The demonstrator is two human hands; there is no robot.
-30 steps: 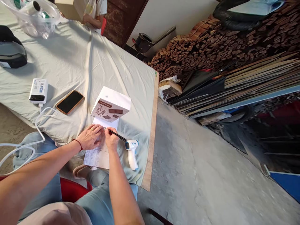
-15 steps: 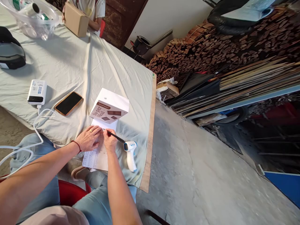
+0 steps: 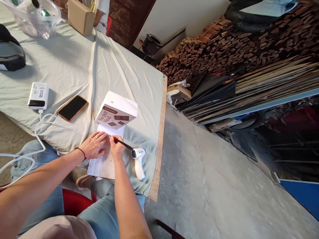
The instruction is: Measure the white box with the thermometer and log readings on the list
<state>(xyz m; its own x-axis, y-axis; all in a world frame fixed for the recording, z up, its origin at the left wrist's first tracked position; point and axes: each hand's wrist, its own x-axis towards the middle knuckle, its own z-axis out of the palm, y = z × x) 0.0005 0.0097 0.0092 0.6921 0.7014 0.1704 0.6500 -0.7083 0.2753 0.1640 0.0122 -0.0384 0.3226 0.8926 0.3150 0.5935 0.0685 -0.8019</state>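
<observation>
The black pen (image 3: 124,144) is in the right hand (image 3: 116,146), whose fingers pinch it near its tip over a handwritten sheet of paper (image 3: 96,168) at the near edge of the table (image 3: 154,177). The left hand (image 3: 93,146) lies flat on the paper's left side, fingers stretched out. Just beyond stands a white-and-brown "Super Meal" box (image 3: 113,111); to the right lies a white thermometer (image 3: 139,164), to the left a dark-screened phone (image 3: 72,108) and a white power bank (image 3: 38,94) with a cable (image 3: 37,134). A pale, creased cloth (image 3: 139,88) covers the table, leaving a wooden strip bare along the right side. At the far left are a clear basin (image 3: 37,20) and a cardboard box (image 3: 81,18). Right of the table spreads a grey concrete floor (image 3: 199,172), with stacked firewood (image 3: 206,43) and flat boards (image 3: 269,86) beyond.
</observation>
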